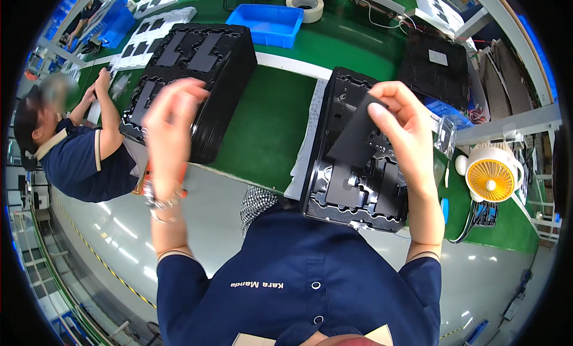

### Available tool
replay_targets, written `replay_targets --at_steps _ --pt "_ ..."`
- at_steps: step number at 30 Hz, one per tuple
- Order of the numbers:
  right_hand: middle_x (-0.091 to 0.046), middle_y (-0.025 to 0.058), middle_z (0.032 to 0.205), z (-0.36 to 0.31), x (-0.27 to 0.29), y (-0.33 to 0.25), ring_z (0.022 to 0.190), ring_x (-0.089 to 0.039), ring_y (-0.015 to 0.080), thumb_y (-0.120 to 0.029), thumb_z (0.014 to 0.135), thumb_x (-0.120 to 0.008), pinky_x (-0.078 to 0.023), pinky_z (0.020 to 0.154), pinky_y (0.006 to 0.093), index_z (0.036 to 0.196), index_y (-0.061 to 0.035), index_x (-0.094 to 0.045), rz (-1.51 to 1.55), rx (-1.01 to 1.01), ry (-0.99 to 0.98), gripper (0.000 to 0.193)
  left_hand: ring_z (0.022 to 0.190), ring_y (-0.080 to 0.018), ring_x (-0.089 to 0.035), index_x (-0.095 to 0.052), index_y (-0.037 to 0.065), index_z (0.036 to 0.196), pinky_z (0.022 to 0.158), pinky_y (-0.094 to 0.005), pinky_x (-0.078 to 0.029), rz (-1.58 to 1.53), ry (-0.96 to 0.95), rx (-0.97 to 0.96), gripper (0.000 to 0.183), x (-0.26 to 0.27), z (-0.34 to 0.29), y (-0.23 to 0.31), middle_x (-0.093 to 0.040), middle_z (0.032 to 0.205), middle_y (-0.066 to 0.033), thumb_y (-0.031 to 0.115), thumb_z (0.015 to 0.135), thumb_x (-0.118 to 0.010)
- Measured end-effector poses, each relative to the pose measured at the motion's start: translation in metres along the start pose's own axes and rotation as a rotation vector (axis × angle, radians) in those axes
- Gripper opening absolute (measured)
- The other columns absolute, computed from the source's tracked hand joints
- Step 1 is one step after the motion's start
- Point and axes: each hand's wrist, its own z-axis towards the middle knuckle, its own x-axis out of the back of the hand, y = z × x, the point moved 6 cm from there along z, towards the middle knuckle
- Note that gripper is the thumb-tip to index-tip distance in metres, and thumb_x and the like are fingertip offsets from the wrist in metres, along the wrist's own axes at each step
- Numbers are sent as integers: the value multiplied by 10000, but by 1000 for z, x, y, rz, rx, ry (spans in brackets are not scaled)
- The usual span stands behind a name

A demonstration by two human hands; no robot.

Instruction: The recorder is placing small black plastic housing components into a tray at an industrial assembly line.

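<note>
My right hand point(401, 122) pinches a thin, flat black piece point(356, 136) by its upper end, between thumb and fingers. The piece slants over a black molded tray point(316, 185) on the right, hiding part of it. Flat dark pieces, such as one dark plate point(343, 188), lie in the tray's recesses. My left hand point(173, 107) is above the near part of a tall stack of black trays point(230, 77) on the left. It is slightly blurred, its fingers loosely bent and apart, with nothing visible in them. Similar dark plates fill recesses in the stack's top tray.
A blue bin point(265, 25) and a tape roll point(305, 8) stand at the back of the green table point(256, 125). At far right are a small yellow-and-white fan point(490, 174) and a black tray point(439, 68). A co-worker point(77, 149) works at left beside white trays point(146, 38).
</note>
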Motion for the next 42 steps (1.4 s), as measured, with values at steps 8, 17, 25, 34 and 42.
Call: replay_targets --at_steps 8,17,25,34,42 --pt "-632 54 874 -12 -29 -16 817 -615 127 -114 867 -648 -500 766 280 998 19 -598 14 54 -138 193 781 -73 -607 -612 -46 1042 685 -249 -496 -743 -561 313 269 -148 -65 67 -656 860 -60 182 905 -650" --pt "-614 28 868 -22 -20 5 815 -564 94 -135 898 -646 -470 768 265 995 15 -613 95 -13 23 182 719 -68 -548 -601 -9 970 630 -253 -460 -704 -512 263 203 -161 -70 72 -608 806 4 177 897 -639" --pt "-596 29 854 -26 -31 17 826 -571 108 -155 919 -638 -461 793 281 939 3 -602 160 -80 -116 163 757 -51 -498 -576 11 989 687 -226 -433 -844 -366 294 154 -153 -65 64 -573 859 14 135 902 -606" --pt "-590 49 830 -30 -30 14 789 -573 125 -94 901 -643 -467 748 280 882 24 -604 123 -55 -65 126 772 -82 -515 -573 2 1049 700 -266 -465 -848 -361 289 217 -160 -68 63 -564 862 -4 150 896 -613" --pt "-598 50 804 -34 -30 12 740 -570 134 -63 893 -647 -468 697 278 897 28 -605 6 71 -22 100 791 -206 -627 -585 -10 1056 711 -325 -505 -432 -276 51 249 -149 -59 78 -633 892 -107 118 846 -625"
